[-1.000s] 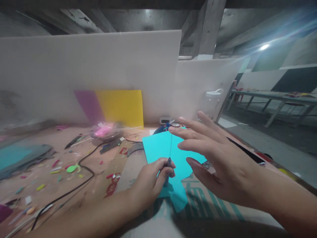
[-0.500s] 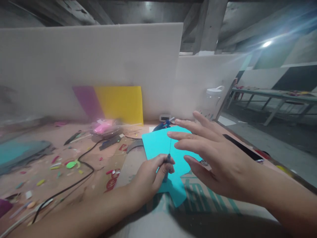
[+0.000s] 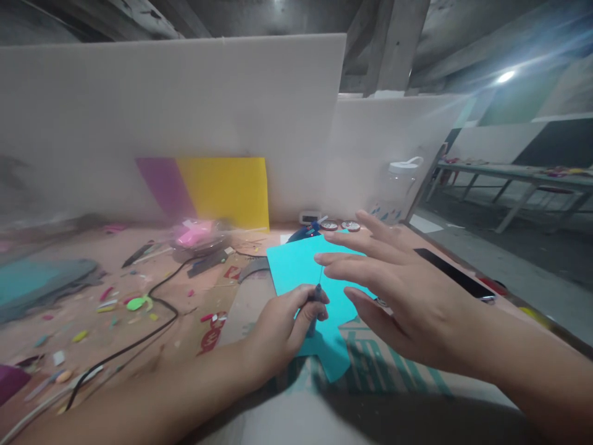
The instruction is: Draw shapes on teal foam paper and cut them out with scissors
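A bright cyan sheet (image 3: 296,259) with a cut-out outline lies over printed cardboard (image 3: 393,364). My left hand (image 3: 287,321) pinches a small dark tool (image 3: 317,293) upright above the sheet; a thin line, like a wire or needle, rises from its tip. To the right, my right hand (image 3: 407,290) is spread over the sheet's right side, its fingertips near the thin line. Nothing shows between its fingers, and whether a fingertip touches the line I cannot tell.
Left are foam scraps (image 3: 136,303), a black cable (image 3: 162,303) and a pink item in plastic (image 3: 194,235). Yellow sheet (image 3: 227,191), blue tool (image 3: 303,232) and clear bottle (image 3: 398,185) stand or lie behind. A phone (image 3: 454,275) lies right.
Both hands keep nearly the same pose. The view has shifted slightly, and two round tins behind the sheet show more clearly.
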`<state>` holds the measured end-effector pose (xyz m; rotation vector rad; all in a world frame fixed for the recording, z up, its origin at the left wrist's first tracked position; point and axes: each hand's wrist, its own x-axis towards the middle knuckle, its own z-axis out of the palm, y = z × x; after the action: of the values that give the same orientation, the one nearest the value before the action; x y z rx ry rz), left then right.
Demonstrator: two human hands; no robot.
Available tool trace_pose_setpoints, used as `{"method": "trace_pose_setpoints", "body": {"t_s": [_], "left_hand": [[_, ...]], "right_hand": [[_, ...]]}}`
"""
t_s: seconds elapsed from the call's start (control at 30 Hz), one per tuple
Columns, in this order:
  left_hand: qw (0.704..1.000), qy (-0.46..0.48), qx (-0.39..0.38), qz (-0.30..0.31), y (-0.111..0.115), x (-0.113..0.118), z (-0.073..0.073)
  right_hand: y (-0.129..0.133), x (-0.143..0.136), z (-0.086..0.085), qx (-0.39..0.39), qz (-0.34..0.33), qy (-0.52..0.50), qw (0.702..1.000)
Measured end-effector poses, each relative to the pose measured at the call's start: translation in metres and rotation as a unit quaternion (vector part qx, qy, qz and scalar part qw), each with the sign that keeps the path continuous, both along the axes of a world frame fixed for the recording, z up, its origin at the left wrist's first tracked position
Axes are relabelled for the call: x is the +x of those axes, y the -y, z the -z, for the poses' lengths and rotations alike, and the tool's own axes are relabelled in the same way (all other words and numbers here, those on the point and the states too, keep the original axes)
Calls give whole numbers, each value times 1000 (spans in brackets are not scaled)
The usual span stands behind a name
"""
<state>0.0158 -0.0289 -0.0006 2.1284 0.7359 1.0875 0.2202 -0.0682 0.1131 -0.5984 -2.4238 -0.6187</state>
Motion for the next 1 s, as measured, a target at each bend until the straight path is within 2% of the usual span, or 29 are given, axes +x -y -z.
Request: {"method": "trace_pose_setpoints", "body": {"t_s": [0.53,1.0], "left_hand": [[1000,-1,10,0,-1,-2,4],[1000,-15,5,-7,0,-1,0]], "right_hand": [[-2,-1,3,-25,-18,11,999],[-4,-3,4,-37,-33,3,999]]}}
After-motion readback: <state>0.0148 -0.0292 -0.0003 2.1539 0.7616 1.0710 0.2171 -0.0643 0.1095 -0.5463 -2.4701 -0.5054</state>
